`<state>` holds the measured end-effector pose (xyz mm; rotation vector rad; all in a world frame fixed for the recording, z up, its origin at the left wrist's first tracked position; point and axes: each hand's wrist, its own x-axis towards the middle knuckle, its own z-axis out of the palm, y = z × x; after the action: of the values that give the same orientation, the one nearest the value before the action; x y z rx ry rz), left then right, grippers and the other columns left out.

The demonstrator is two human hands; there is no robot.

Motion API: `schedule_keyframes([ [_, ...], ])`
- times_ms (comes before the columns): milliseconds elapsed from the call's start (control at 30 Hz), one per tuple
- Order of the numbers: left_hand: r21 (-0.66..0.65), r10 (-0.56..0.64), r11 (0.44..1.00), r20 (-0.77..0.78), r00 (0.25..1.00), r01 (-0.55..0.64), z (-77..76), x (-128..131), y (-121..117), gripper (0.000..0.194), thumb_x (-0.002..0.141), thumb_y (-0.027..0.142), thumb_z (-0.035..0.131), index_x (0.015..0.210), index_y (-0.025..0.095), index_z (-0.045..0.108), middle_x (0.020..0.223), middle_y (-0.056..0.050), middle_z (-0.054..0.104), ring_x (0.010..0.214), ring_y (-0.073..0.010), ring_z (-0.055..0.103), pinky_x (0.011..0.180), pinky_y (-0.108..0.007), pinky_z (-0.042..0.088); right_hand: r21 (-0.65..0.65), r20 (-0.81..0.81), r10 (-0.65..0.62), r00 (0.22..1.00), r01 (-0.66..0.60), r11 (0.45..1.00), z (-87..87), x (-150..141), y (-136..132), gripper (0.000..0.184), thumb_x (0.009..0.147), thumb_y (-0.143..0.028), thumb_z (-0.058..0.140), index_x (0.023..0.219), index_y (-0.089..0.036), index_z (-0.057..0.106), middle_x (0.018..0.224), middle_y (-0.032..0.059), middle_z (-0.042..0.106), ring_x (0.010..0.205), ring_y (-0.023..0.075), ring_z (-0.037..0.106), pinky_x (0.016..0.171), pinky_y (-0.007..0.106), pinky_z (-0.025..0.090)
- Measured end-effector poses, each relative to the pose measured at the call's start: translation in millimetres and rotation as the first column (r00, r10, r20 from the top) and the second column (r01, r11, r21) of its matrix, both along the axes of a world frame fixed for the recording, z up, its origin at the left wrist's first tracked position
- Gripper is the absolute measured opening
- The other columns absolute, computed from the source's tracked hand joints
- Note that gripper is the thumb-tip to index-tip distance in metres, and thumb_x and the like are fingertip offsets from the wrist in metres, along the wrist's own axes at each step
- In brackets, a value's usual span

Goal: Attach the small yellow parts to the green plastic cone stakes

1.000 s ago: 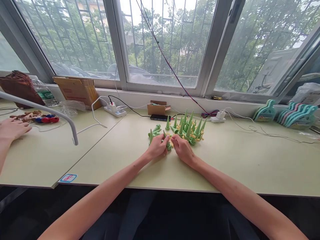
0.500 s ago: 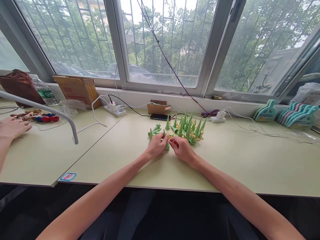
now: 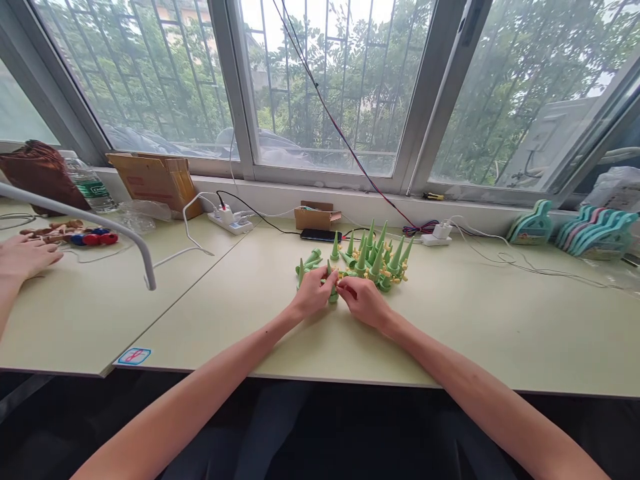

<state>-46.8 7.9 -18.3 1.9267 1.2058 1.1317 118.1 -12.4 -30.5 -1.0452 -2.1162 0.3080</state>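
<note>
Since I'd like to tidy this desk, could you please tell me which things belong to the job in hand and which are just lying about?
Apparently in use:
green cone in the left hand, right hand beside it
other green cones
yellow pieces

Apparently just lying about:
phone
small cardboard box
water bottle
teal boards

From my head, a single camera faces forward and down over the near edge of the table point(image 3: 480, 327), taking in my left hand point(image 3: 315, 292) and right hand point(image 3: 366, 300) at middle range, with the windows point(image 3: 360, 100) beyond on the far side, in a wide sweep from left to right.
</note>
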Motion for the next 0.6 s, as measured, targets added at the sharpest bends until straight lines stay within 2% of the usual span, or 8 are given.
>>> schedule_keyframes([
  [233, 0.047, -0.021, 0.999, 0.002, 1.000, 0.021, -0.6, -0.6, 0.5, 0.035, 0.091, 0.044, 0.045, 0.071, 0.018, 0.056, 0.064, -0.001, 0.056, 0.055, -0.0126, 0.047, 0.051, -0.026, 0.036, -0.048, -0.073, -0.018, 0.997, 0.015, 0.999, -1.6, 0.5, 1.0, 0.018, 0.095, -0.029, 0.045, 0.085, -0.019, 0.057, 0.071, -0.0003, 0.061, 0.058, 0.0116, 0.048, 0.059, 0.023, 0.036],
  [600, 0.080, -0.084, 0.993, 0.015, 0.996, 0.082, 0.0, -0.7, -3.9, 0.031, 0.090, 0.042, 0.046, 0.077, 0.017, 0.058, 0.075, -0.003, 0.063, 0.062, -0.0132, 0.050, 0.054, -0.025, 0.039, -0.074, -0.119, 0.001, 0.993, -0.009, 0.997, -2.9, -0.1, 2.8, 0.028, 0.097, -0.034, 0.042, 0.074, -0.020, 0.049, 0.062, -0.0024, 0.054, 0.054, 0.0108, 0.042, 0.056, 0.022, 0.035],
])
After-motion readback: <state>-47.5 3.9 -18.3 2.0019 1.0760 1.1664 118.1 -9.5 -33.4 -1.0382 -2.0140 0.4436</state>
